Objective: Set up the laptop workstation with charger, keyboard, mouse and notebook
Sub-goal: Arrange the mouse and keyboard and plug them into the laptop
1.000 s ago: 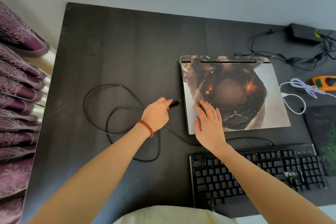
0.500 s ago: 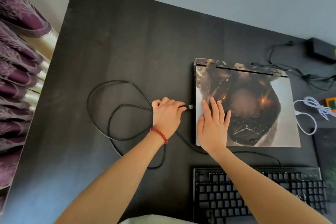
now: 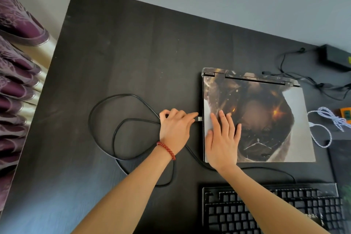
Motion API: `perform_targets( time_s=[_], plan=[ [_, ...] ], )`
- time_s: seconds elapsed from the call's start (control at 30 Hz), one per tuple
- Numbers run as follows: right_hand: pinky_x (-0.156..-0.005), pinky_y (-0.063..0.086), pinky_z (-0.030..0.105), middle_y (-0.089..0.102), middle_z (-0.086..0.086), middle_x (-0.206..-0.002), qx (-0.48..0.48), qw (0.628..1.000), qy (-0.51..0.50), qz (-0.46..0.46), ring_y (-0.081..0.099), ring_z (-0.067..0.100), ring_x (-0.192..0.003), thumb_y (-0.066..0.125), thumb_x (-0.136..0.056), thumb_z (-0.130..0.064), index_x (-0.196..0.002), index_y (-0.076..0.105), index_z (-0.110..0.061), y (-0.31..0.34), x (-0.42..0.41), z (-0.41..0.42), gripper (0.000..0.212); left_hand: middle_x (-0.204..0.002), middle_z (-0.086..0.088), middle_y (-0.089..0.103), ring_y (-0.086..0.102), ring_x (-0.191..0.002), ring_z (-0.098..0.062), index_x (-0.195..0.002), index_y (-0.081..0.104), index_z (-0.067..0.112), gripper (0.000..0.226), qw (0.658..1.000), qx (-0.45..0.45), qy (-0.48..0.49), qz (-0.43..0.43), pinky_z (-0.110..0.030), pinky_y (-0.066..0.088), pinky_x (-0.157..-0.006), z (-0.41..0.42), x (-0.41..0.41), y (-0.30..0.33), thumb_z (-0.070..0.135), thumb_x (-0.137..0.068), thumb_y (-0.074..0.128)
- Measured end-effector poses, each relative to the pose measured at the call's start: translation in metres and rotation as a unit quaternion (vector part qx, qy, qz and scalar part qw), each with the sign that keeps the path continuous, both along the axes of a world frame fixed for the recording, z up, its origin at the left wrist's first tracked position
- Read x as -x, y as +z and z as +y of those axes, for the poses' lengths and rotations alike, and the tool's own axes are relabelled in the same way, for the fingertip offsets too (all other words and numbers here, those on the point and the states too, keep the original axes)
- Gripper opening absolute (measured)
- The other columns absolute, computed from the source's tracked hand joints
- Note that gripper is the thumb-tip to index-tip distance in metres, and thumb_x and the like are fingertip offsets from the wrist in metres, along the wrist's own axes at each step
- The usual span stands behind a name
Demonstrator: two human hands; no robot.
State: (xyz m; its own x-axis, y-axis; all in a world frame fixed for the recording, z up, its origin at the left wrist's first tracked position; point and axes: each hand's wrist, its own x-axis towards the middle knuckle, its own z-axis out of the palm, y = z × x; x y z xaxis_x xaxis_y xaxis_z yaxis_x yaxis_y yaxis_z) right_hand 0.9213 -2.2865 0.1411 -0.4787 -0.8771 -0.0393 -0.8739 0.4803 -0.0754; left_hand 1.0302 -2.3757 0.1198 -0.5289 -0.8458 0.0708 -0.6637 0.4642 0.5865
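**USB plug held at the laptop's left side**

The black keyboard (image 3: pixel 273 213) lies at the desk's (image 3: pixel 123 47) near edge, its cable (image 3: pixel 121 125) looping leftward. The left hand (image 3: pixel 175 129), a red bead bracelet (image 3: pixel 166 149) on its wrist, pinches the cable's USB plug (image 3: pixel 199 119) right at the closed laptop's (image 3: pixel 266 120) left side. The right hand (image 3: pixel 222 140) rests flat on the lid, fingers straight. Toward the far right corner lies the charger brick (image 3: pixel 335 57), well apart.

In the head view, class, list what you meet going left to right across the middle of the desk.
Purple curtain → looped black cable → left hand → USB plug → right hand → white braided cable.
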Motion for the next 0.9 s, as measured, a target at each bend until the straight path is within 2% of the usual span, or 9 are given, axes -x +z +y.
perform_targets(
  time_s=[0.13,0.23,0.33,0.47,0.67,0.9],
  plan=[
    [-0.108,0.021,0.06,0.047,0.015,-0.14,-0.001,1.0,0.0,0.001,0.038,0.035,-0.133,0.027,-0.088,-0.026,-0.133,0.044,-0.014,0.0,0.001,0.0,0.049,-0.072,0.006,0.061,0.059,-0.071,-0.016,-0.109,0.064,0.023,0.029,0.996,0.062,-0.053,-0.045,-0.037,0.047,-0.081,-0.001,0.0,-0.001,0.028,-0.08,0.066],
    [-0.108,0.021,0.06,0.047,0.014,-0.14,-0.003,1.0,-0.003,-0.001,0.038,0.035,-0.133,0.027,-0.088,-0.026,-0.133,0.044,-0.015,0.0,0.002,-0.001,0.05,-0.075,0.01,0.068,0.062,-0.074,-0.014,-0.104,0.066,0.023,0.028,0.996,0.061,-0.045,-0.042,-0.037,0.046,-0.084,-0.002,0.002,0.002,0.022,-0.077,0.071],
    [-0.108,0.022,0.06,0.046,0.014,-0.14,-0.007,1.0,-0.002,-0.003,0.037,0.034,-0.133,0.027,-0.088,-0.026,-0.134,0.043,-0.015,0.001,0.002,-0.001,0.05,-0.075,0.006,0.07,0.064,-0.079,-0.017,-0.096,0.068,0.019,0.023,1.0,0.011,-0.019,0.008,-0.04,0.043,-0.084,-0.004,0.004,0.005,0.016,-0.073,0.074],
    [-0.108,0.022,0.06,0.046,0.014,-0.14,-0.013,1.0,-0.001,-0.003,0.038,0.034,-0.133,0.027,-0.088,-0.026,-0.134,0.043,-0.015,0.0,0.002,-0.001,0.05,-0.079,0.002,0.068,0.063,-0.08,-0.022,-0.086,0.071,0.018,0.017,1.0,0.011,-0.004,-0.001,-0.042,0.045,-0.077,-0.006,0.004,0.006,0.015,-0.07,0.076],
    [-0.107,0.023,0.061,0.046,0.013,-0.14,-0.029,1.0,0.003,0.003,0.038,0.035,-0.133,0.027,-0.088,-0.026,-0.134,0.042,-0.015,-0.002,0.003,-0.001,0.049,-0.074,0.0,0.066,0.064,-0.076,-0.022,-0.085,0.072,0.015,0.018,0.996,0.06,-0.072,-0.012,-0.039,0.048,-0.075,-0.015,0.003,0.006,0.011,-0.068,0.078],
    [-0.106,0.025,0.061,0.049,0.012,-0.139,-0.03,0.999,0.001,0.009,0.041,0.034,-0.131,0.028,-0.088,-0.026,-0.133,0.041,-0.016,-0.004,0.004,-0.001,0.048,-0.072,-0.003,0.065,0.064,-0.072,-0.024,-0.085,0.072,0.011,0.02,0.994,0.055,-0.093,0.0,-0.039,0.049,-0.075,-0.015,0.002,0.008,0.006,-0.067,0.078]
  ],
)
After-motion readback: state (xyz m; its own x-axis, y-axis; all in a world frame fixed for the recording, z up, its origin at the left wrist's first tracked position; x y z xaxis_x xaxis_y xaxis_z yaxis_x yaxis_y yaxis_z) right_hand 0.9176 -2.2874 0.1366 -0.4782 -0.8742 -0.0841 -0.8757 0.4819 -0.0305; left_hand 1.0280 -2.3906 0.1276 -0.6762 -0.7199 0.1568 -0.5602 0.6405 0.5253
